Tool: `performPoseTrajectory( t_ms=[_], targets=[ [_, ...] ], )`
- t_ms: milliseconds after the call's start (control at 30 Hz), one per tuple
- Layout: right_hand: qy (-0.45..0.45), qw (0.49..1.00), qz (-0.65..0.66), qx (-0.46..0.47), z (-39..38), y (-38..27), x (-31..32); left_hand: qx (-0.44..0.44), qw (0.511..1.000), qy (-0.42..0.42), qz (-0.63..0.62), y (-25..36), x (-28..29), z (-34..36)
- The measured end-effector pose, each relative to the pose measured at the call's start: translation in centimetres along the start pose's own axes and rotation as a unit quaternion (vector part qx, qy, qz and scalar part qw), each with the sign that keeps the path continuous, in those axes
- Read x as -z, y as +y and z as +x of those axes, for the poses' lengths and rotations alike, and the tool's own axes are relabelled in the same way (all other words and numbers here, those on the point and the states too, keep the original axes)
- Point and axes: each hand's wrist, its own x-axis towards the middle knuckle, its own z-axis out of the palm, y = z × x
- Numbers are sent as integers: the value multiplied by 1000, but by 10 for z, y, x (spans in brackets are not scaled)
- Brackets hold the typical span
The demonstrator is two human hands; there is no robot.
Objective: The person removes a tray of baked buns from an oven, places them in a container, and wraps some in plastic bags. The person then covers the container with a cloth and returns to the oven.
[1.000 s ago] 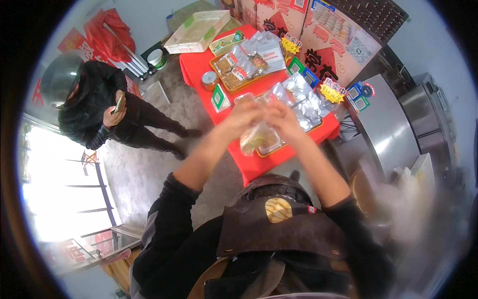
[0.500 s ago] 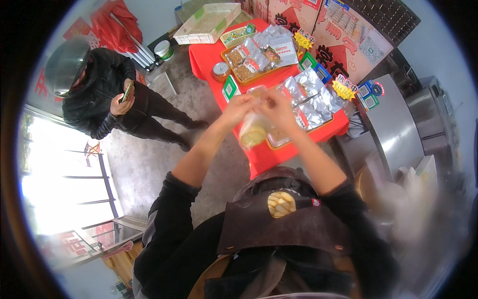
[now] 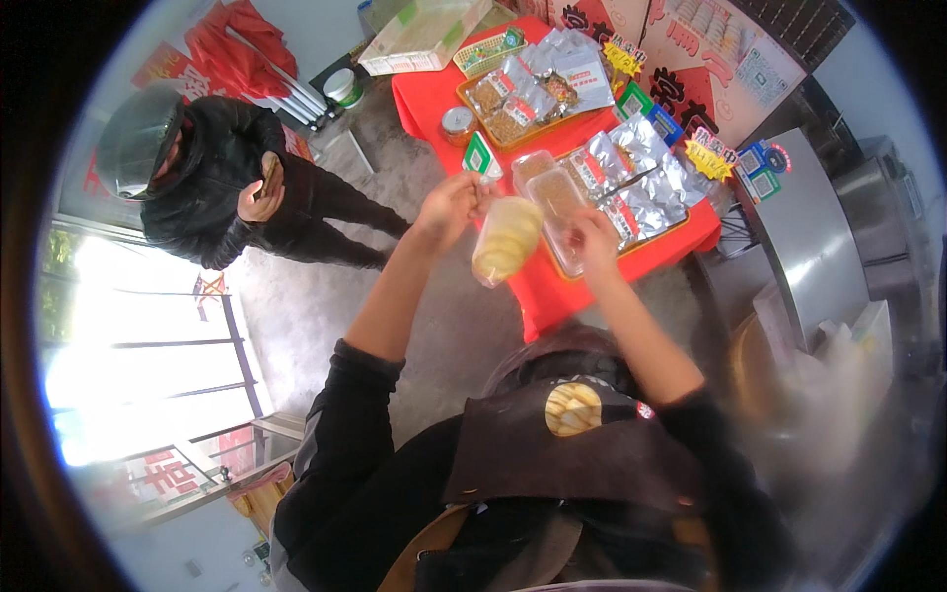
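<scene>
Right now the left hand (image 3: 449, 205) pinches the top corner of a clear bag (image 3: 505, 240) of pale yellow slices, so the bag hangs in the air just off the near edge of the red table (image 3: 552, 296). The right hand (image 3: 595, 237) sits beside it, over a clear tray (image 3: 555, 202); whether its fingers are spread or curled, I cannot tell. A one-corner pinch looks risky: the bag could slip or tip and spill onto the floor. A person in black (image 3: 232, 183) stands well apart.
</scene>
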Motion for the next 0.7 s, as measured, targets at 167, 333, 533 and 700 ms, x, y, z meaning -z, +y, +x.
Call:
performPoseTrajectory(
  t_ms=[167,333,533,700],
  targets=[
    [24,995,-78,-52,-20,40,94,16,996,-59,57,0,21,-3],
    [39,976,-147,-155,-40,68,185,-57,970,41,234,-22,15,-7],
    [111,958,-192,-180,-46,94,284,-98,926,91,354,-61,21,26],
    [201,920,-266,-207,-62,101,338,-29,969,153,194,-95,36,56]
  ],
)
